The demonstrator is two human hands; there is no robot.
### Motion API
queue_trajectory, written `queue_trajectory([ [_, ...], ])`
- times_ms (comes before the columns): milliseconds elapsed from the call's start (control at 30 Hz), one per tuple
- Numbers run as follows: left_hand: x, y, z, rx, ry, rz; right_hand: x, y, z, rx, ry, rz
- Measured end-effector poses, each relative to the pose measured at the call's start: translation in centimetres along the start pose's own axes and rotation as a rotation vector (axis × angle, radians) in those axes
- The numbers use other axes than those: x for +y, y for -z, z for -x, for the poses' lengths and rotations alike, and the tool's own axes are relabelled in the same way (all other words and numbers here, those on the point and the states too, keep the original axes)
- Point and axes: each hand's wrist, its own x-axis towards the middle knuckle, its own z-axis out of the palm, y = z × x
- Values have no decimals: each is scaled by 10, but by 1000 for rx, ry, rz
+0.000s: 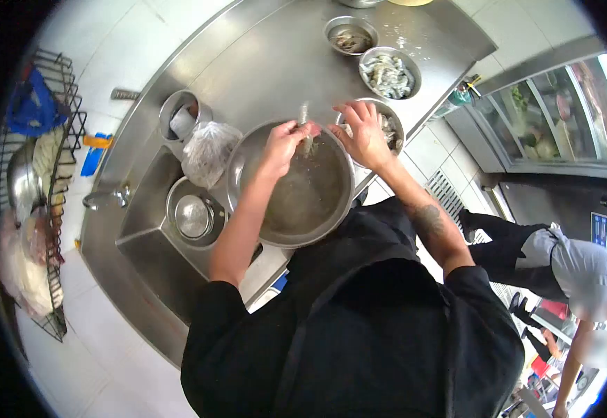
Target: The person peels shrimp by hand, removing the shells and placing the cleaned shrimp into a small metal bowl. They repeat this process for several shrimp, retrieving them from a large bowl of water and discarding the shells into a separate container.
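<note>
My left hand point(286, 144) pinches a raw shrimp point(306, 144) over the far rim of a large metal bowl point(289, 239), which holds cloudy water. The shrimp's upper end is blurred. My right hand point(363, 132) hangs just to the right with its fingers apart and nothing visible in them. It partly covers a smaller metal bowl point(402, 127) of greyish shrimp. Beyond that stands a bowl of pale peeled shrimp point(388, 75), and further back a bowl with brownish pieces in liquid point(351, 39).
Left of the large bowl are a filled plastic bag point(209, 152), a metal container point(185, 115) and a sink point(154, 261) with a pot point(195, 212). A wire rack point(60, 160) hangs on the left wall. At right are a glass-door fridge point(554, 118) and another person point(582, 272).
</note>
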Motion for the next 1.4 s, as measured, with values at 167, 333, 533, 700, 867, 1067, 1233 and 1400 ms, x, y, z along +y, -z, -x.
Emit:
queue_trajectory([
  [167, -32, -47, -24, 128, 65, 331, -5, -14, 34, -27, -195, -27],
  [333, -27, -80, -26, 128, 109, 263, 15, -16, 41, 134, -94, 120],
  [533, -15, -77, -40, 94, -59, -329, 46, -7, 43, 103, -149, 60],
  [700, 0, -76, -61, -98, -562, -1060, 66, 5, 36, 106, -161, -117],
  [867, 20, -79, -94, -239, -848, -1225, 81, 4, 24, 174, -135, -241],
  [1067, 14, -83, -94, -331, -688, -1096, 81, -2, 31, 155, -375, -397],
  [1233, -15, -74, -91, -178, -688, -1059, 85, -13, 42, -38, -479, -221],
  [1400, -16, -52, -95, -247, -263, -600, 74, -7, 52, -131, -494, 45],
])
